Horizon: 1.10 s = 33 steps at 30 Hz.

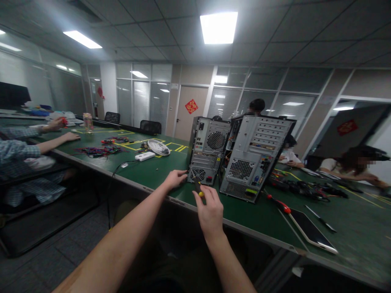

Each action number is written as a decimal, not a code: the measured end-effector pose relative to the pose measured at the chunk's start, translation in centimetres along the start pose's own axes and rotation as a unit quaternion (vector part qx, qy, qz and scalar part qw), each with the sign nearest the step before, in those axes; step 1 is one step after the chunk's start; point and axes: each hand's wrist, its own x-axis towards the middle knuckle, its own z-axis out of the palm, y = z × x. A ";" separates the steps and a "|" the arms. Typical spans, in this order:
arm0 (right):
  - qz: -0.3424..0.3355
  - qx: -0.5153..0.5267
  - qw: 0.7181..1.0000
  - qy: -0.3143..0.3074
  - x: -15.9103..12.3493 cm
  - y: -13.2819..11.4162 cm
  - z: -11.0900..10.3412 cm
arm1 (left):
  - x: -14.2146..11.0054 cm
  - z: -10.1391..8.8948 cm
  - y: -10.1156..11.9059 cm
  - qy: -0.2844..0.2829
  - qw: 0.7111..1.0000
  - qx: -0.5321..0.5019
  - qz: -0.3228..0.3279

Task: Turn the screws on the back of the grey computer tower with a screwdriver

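Observation:
Two computer towers stand upright side by side with their metal backs facing me: a left tower (207,150) and a larger right tower (249,156). My right hand (210,209) is closed around a screwdriver (198,187) with a black and yellow handle. Its shaft points up and left at the lower back of the left tower, near the fan grille; whether the tip sits on a screw is too small to tell. My left hand (175,180) is at the left tower's lower left edge, fingers and thumb drawn together against the case.
Right of the towers lie a red-and-black tool (279,204), a phone (313,230), a thin pen-like tool (320,218) and black cables (305,189). On the left are a white power strip (145,156), a white oval basket (159,147) and coloured wires (102,150). Other people sit around the green table (165,167).

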 end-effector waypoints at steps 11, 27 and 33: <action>-0.005 -0.002 1.000 -0.026 0.6 -1.0 -0.6 | -0.3 -0.2 0.5 -0.001 1.000 0.004 0.000; -0.045 0.015 0.998 -0.031 0.3 -0.8 -0.7 | -0.5 -0.2 1.0 0.001 1.000 0.012 -0.011; -0.003 0.010 1.000 0.015 0.4 -0.5 -0.5 | -0.3 -0.2 0.5 0.004 1.000 0.016 0.000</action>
